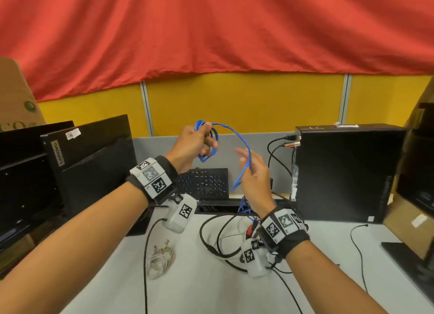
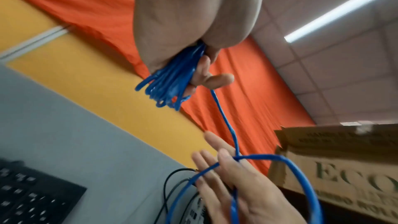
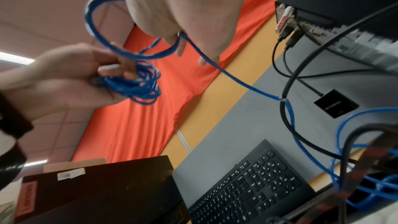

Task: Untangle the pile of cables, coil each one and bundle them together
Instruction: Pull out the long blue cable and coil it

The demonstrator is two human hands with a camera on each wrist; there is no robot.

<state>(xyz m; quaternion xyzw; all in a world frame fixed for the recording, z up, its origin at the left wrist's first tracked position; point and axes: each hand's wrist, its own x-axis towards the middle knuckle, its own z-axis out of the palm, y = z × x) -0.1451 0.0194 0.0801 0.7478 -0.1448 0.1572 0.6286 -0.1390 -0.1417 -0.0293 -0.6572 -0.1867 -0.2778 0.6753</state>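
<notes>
My left hand [image 1: 196,143] is raised above the desk and grips a coil of blue cable [image 1: 206,157], several loops bunched in its fingers [image 2: 168,88]. From the coil a free strand [image 1: 244,141] arcs right to my right hand [image 1: 253,172], which holds it between thumb and fingers [image 2: 224,157] with the other fingers nearly straight. Below that hand the strand [image 3: 237,81] drops to the desk and into a tangle of blue and black cables [image 3: 344,168]. A small coiled white cable [image 1: 162,259] lies on the grey desk [image 1: 199,290].
Black cables [image 1: 218,243] loop over the desk under my right wrist. A black keyboard [image 1: 204,182] leans on the partition. A black computer tower [image 1: 347,172] with plugged-in leads stands right, black monitors [image 1: 94,163] left, cardboard boxes [image 1: 413,208] at far right.
</notes>
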